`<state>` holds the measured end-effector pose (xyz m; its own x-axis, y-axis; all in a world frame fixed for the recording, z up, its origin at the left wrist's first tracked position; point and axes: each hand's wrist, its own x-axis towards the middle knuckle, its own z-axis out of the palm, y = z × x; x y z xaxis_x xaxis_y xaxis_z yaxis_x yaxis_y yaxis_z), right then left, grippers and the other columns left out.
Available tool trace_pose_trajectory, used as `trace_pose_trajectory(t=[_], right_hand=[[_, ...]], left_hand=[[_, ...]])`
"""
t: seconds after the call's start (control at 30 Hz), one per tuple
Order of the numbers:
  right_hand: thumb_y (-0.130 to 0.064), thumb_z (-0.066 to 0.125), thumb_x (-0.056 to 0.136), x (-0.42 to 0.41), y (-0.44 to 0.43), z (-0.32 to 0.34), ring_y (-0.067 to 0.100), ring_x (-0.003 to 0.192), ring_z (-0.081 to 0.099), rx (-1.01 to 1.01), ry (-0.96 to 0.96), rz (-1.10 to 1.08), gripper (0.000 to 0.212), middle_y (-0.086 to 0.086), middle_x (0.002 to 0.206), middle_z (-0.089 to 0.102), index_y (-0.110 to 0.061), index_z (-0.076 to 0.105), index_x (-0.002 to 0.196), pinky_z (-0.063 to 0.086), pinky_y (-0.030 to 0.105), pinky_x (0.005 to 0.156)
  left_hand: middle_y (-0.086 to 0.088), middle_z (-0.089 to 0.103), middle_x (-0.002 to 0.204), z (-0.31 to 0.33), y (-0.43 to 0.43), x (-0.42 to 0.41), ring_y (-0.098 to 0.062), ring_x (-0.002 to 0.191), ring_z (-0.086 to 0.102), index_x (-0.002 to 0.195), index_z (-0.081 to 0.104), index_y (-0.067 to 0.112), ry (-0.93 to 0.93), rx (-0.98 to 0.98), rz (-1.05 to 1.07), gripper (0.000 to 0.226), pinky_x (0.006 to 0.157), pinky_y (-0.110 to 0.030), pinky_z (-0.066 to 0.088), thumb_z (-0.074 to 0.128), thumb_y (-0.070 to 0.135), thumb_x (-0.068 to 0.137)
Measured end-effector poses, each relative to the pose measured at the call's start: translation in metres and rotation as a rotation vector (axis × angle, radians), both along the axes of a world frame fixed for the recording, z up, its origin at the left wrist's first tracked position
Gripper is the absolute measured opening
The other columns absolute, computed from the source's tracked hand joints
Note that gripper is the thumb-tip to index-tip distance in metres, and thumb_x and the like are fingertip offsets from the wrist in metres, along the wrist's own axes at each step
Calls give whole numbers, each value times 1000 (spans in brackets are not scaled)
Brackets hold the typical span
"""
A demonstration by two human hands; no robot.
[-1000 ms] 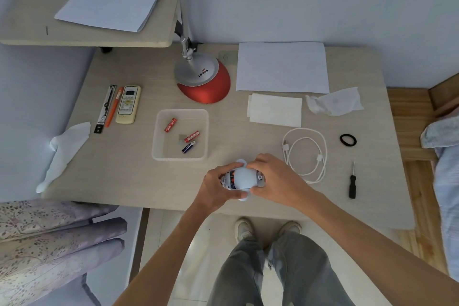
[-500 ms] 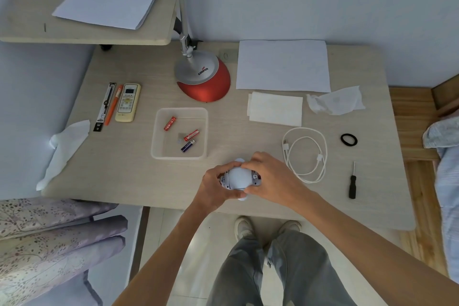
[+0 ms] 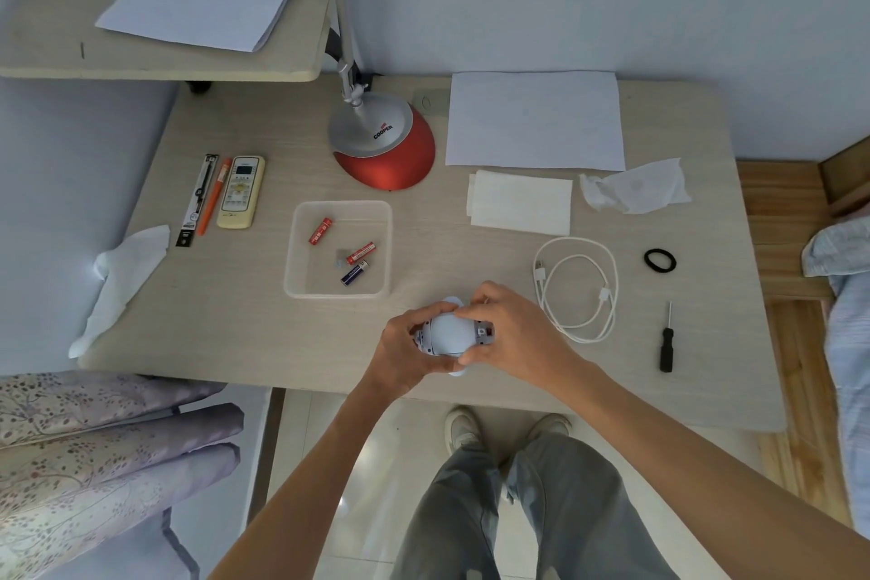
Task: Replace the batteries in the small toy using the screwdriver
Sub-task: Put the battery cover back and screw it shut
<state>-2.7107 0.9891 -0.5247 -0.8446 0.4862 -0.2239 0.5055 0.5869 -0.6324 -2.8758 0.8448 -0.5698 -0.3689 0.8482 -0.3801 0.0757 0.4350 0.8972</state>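
Observation:
The small white toy (image 3: 450, 334) sits at the desk's near edge between both hands. My left hand (image 3: 408, 346) grips its left end, fingers curled over the top. My right hand (image 3: 511, 337) holds its right end, where a grey part with a red spot shows. A clear plastic tray (image 3: 301, 283) to the upper left holds two red batteries (image 3: 321, 231) (image 3: 360, 252) and a blue one (image 3: 355, 274). The black-handled screwdriver (image 3: 666, 341) lies on the desk far to the right, untouched.
A coiled white cable (image 3: 576, 287) lies just right of my right hand, a black hair tie (image 3: 659, 260) beyond it. A red lamp base (image 3: 383, 146), paper sheets (image 3: 534, 120), tissues (image 3: 633, 186), a remote (image 3: 241, 191) and pens (image 3: 212, 195) lie farther back.
Both hands stay on the toy and have shifted only slightly; my fingers have moved a little over its white top. The other objects have not moved.

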Motion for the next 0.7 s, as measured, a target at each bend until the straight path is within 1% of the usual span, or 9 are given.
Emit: trace_pose_trajectory(t=[0.17,0.27,0.4,0.43,0.5,0.57,0.63,0.7], right_hand=[[-54,92,62,0,-1,-3,11,95,59,-17,28,-27,72,-11,111,56,-30,75,128,55,38,79],[-58,90,61,3,-3,-6,9,93,60,-47,52,-62,73,-14,110,54,-33,75,128,55,36,80],[-58,90,63,5,-3,-9,7,94,59,-57,70,-79,72,-15,112,53,-33,74,128,55,33,80],[-58,90,63,5,-3,-9,7,94,59,-55,73,-79,71,-15,112,53,-33,74,128,54,32,79],[-57,90,65,6,-4,-8,7,93,58,-51,75,-74,70,-14,113,53,-33,73,129,53,30,78],[-55,90,66,7,-5,-9,7,92,58,-52,78,-75,69,-14,112,53,-32,72,129,53,30,78],[-55,90,66,8,-6,-9,7,91,57,-63,84,-95,65,-16,111,51,-35,73,126,53,31,78],[-58,89,66,8,-7,-9,6,91,56,-60,81,-105,63,-17,110,50,-38,72,124,52,31,77]], left_hand=[[3,73,131,0,0,0,-19,119,69,135,73,23,-7,14,1,83,95,-30,61,107,16,59],[5,73,132,2,0,0,-21,121,68,136,72,25,3,23,-20,84,96,-34,62,107,20,60],[4,71,137,6,0,-3,-19,124,67,140,70,25,-59,2,-50,86,98,-35,62,106,15,62],[4,70,138,8,-1,-5,-18,125,66,141,70,27,-91,-9,-60,84,99,-35,62,104,14,65],[3,70,141,13,-2,-10,-18,129,66,141,71,33,-221,-35,-43,71,104,-37,60,96,14,78],[1,72,140,17,-3,-11,-19,130,67,141,72,30,-342,-42,-7,56,108,-38,58,88,17,89],[2,75,135,22,0,-7,-17,126,70,139,73,27,-316,-49,24,51,105,-34,59,87,23,90],[4,78,129,23,3,-3,-15,120,73,136,75,24,-246,-39,43,50,97,-28,61,89,22,88]])
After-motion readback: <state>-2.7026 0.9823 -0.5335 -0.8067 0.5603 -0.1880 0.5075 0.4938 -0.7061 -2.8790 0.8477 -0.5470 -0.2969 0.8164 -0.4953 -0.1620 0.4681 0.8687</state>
